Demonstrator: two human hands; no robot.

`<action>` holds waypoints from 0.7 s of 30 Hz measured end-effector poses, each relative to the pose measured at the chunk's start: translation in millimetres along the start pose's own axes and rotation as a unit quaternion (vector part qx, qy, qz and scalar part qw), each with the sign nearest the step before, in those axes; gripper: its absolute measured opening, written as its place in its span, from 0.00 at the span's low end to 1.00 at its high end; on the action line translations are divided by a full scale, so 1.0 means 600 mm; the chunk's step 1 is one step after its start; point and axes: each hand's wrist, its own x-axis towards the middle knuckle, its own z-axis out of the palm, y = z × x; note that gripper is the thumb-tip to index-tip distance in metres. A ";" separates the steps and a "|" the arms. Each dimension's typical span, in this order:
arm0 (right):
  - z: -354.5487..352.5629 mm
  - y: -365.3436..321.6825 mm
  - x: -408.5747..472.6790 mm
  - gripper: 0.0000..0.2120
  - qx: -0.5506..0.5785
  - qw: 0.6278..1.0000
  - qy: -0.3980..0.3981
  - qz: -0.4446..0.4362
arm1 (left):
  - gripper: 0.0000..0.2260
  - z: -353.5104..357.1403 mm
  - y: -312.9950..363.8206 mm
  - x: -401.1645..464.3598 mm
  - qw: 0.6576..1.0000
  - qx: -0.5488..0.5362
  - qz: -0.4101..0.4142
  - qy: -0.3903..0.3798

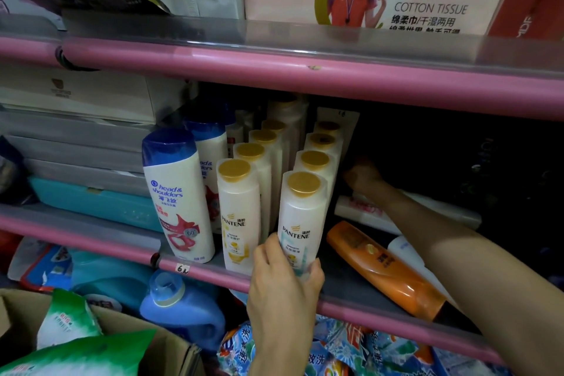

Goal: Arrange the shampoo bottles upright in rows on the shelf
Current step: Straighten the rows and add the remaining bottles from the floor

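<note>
The front Pantene bottle (pixel 300 220), standing at the shelf (pixel 351 296) edge, is clasped low by the left hand (pixel 283 287), and should be kept vertical and slid flush behind its row, while the right hand's (pixel 364 175) grip, deep in shadow, cannot be told.

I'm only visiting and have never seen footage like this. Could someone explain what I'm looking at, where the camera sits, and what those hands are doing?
No machine here: a person wears a camera on the head, looking forward and down at a shop shelf with pink edges. The left hand has its grip on the bottom of a white Pantene bottle at the front of a row of gold-capped bottles. The right hand reaches deep into the dark back of the shelf; what it touches I cannot tell. Head & Shoulders bottles stand at the left. An orange bottle lies on its side, not yet stood up.
</note>
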 end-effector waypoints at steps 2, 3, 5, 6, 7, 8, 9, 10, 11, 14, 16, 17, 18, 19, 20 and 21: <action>-0.003 0.000 -0.003 0.13 -0.006 1.000 -0.007 -0.012 | 0.25 0.000 0.000 0.000 1.000 0.000 -0.001 0.005; -0.005 0.001 -0.004 0.14 0.005 1.000 -0.017 -0.012 | 0.25 0.000 0.000 -0.001 1.000 0.003 -0.001 0.006; -0.015 -0.001 -0.010 0.14 0.022 0.999 -0.045 -0.010 | 0.24 -0.001 0.000 -0.002 1.000 0.005 -0.002 0.001; -0.024 -0.006 -0.015 0.14 0.012 0.999 -0.053 -0.010 | 0.24 -0.001 -0.001 -0.002 1.000 -0.001 0.000 -0.002; -0.034 -0.011 -0.020 0.14 -0.007 0.999 -0.051 -0.013 | 0.24 -0.002 -0.002 -0.003 1.000 -0.010 0.002 -0.005; -0.046 -0.015 -0.029 0.14 -0.028 0.999 -0.038 -0.022 | 0.23 -0.002 -0.003 -0.003 1.000 -0.020 0.003 -0.007; -0.058 -0.017 -0.041 0.15 -0.060 0.997 -0.024 -0.039 | 0.24 -0.003 -0.003 -0.005 1.000 -0.029 0.003 -0.008; -0.070 -0.017 -0.059 0.16 -0.101 0.993 -0.020 -0.064 | 0.26 -0.004 -0.003 -0.007 0.999 -0.038 0.002 -0.009; -0.078 -0.013 -0.083 0.16 -0.144 0.985 -0.030 -0.088 | 0.28 -0.005 -0.003 -0.012 0.999 -0.047 0.000 -0.007; -0.080 0.030 -0.175 0.19 -0.230 0.961 -0.090 -0.127 | 0.33 -0.008 0.007 -0.042 0.996 -0.090 -0.015 0.023; -0.073 0.063 -0.231 0.27 -0.295 0.936 -0.141 -0.128 | 0.32 -0.006 0.014 -0.073 0.991 -0.118 -0.011 0.058; -0.068 0.076 -0.249 0.31 -0.331 0.922 -0.155 -0.128 | 0.30 -0.003 0.017 -0.088 0.990 -0.126 -0.004 0.066; -0.063 0.084 -0.264 0.35 -0.358 0.911 -0.155 -0.130 | 0.28 0.001 0.019 -0.103 0.990 -0.128 0.002 0.064; -0.059 0.087 -0.273 0.37 -0.377 0.905 -0.144 -0.134 | 0.27 0.006 0.020 -0.116 0.990 -0.127 0.008 0.052; -0.057 0.087 -0.279 0.37 -0.392 0.900 -0.127 -0.140 | 0.26 0.010 0.022 -0.127 0.992 -0.121 0.015 0.033; -0.054 0.084 -0.282 0.37 -0.412 0.892 -0.110 -0.149 | 0.26 0.013 0.023 -0.135 0.994 -0.111 0.022 0.010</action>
